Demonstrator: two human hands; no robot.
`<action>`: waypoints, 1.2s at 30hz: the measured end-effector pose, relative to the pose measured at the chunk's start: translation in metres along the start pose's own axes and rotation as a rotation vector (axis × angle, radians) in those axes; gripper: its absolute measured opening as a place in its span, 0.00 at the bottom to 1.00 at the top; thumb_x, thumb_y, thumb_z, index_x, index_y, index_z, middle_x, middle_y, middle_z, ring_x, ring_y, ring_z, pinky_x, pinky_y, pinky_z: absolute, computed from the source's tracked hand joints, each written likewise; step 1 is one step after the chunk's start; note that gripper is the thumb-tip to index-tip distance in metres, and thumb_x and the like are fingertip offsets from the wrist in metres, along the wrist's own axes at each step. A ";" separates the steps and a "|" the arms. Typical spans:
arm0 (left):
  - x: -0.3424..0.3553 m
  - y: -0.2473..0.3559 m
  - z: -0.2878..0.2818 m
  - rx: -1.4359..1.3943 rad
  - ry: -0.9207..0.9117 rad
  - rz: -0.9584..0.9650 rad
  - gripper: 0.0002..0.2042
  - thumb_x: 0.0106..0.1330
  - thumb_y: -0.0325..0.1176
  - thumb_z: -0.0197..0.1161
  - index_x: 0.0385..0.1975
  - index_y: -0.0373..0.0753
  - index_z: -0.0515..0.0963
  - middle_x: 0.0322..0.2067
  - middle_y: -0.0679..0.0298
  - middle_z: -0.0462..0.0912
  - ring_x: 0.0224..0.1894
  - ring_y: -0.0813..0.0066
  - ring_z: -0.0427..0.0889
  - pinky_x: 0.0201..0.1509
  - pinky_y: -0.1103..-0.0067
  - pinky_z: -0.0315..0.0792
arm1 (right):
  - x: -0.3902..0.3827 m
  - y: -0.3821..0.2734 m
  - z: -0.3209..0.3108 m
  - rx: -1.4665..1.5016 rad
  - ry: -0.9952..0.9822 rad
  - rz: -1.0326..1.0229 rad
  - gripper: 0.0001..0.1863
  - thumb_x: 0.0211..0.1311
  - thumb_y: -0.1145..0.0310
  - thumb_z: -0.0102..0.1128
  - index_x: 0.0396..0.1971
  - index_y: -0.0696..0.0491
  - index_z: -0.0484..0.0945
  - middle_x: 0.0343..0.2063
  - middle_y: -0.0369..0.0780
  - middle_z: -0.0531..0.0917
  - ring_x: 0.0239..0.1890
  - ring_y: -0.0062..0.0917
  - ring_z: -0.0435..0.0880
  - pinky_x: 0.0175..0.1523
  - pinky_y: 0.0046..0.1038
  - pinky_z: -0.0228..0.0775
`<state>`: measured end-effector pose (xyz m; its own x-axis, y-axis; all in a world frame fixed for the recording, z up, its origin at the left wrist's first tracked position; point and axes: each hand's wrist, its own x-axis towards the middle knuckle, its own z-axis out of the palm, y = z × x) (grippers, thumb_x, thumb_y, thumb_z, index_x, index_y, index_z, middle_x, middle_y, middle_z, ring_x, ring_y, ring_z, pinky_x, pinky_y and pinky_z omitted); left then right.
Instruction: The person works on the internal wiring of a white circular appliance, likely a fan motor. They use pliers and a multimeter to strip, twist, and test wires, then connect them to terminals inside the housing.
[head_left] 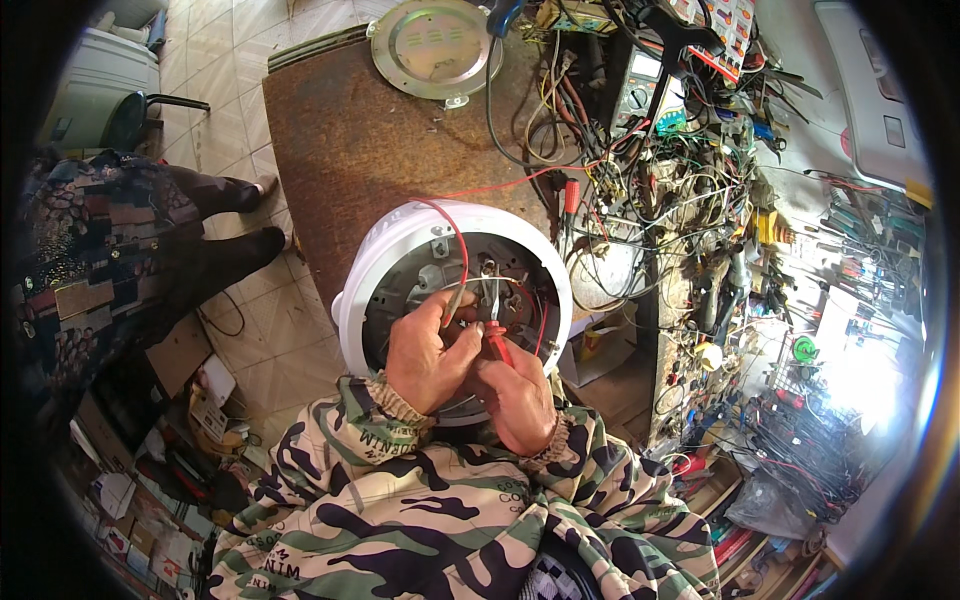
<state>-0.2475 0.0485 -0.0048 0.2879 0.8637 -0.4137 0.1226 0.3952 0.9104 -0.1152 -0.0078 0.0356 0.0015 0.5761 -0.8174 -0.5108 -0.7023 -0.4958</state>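
Note:
A round white appliance housing [352, 300] stands with its open underside up, showing metal fittings and wires. My left hand [425, 350] reaches inside from the left, its thumb and fingers closed around the end of a red wire [460, 240] that comes in over the far rim. In my right hand [518, 398] is a screwdriver [497, 340] with a red handle, its metal shaft pointing away from me at the terminals [490, 270] near the middle. My fingers hide whether its tip touches them. Both hands are close together.
The housing sits at the near edge of a rusty brown table [350, 140]. A round metal cover plate [437, 50] lies at the far edge. To the right are a multimeter [638, 95], another red-handled tool [571, 197] and tangled wires [690, 190]. Another person [110, 260] stands left.

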 end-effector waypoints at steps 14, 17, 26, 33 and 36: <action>-0.001 0.003 -0.004 0.015 -0.014 -0.066 0.11 0.76 0.36 0.58 0.40 0.33 0.78 0.28 0.64 0.81 0.26 0.83 0.75 0.31 0.79 0.70 | -0.058 -0.059 -0.051 -0.485 -0.279 0.236 0.18 0.73 0.76 0.51 0.59 0.64 0.74 0.40 0.39 0.83 0.40 0.19 0.82 0.49 0.24 0.77; -0.002 -0.003 -0.004 -0.092 -0.056 -0.022 0.16 0.81 0.42 0.52 0.40 0.35 0.77 0.27 0.67 0.78 0.24 0.85 0.70 0.29 0.80 0.67 | -0.069 -0.057 -0.094 -0.552 -0.307 0.004 0.18 0.74 0.75 0.53 0.59 0.64 0.74 0.42 0.40 0.83 0.41 0.20 0.82 0.48 0.25 0.77; -0.036 0.027 0.006 -0.251 -0.086 -0.069 0.20 0.83 0.46 0.48 0.39 0.34 0.78 0.27 0.65 0.79 0.25 0.83 0.76 0.29 0.83 0.69 | 0.077 -0.057 -0.231 -0.995 0.490 -0.495 0.24 0.76 0.53 0.50 0.50 0.61 0.81 0.29 0.49 0.84 0.31 0.40 0.84 0.38 0.38 0.75; -0.060 0.015 0.036 -0.191 0.126 -0.011 0.18 0.83 0.42 0.50 0.39 0.34 0.79 0.33 0.65 0.81 0.33 0.81 0.76 0.39 0.82 0.71 | 0.157 -0.060 -0.263 -1.407 0.603 -0.821 0.30 0.60 0.63 0.69 0.60 0.60 0.74 0.47 0.54 0.80 0.46 0.51 0.82 0.51 0.46 0.76; -0.055 0.010 0.045 -0.072 0.266 0.024 0.13 0.80 0.37 0.54 0.39 0.34 0.79 0.32 0.65 0.81 0.31 0.81 0.76 0.37 0.81 0.72 | 0.177 -0.062 -0.276 -1.454 0.548 -0.878 0.33 0.56 0.65 0.72 0.61 0.58 0.73 0.50 0.54 0.79 0.52 0.51 0.80 0.54 0.47 0.75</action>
<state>-0.2191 -0.0094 0.0271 0.0292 0.9210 -0.3886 0.0484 0.3870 0.9208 0.1544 0.0225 -0.1594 0.2413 0.9696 -0.0408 0.8924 -0.2382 -0.3833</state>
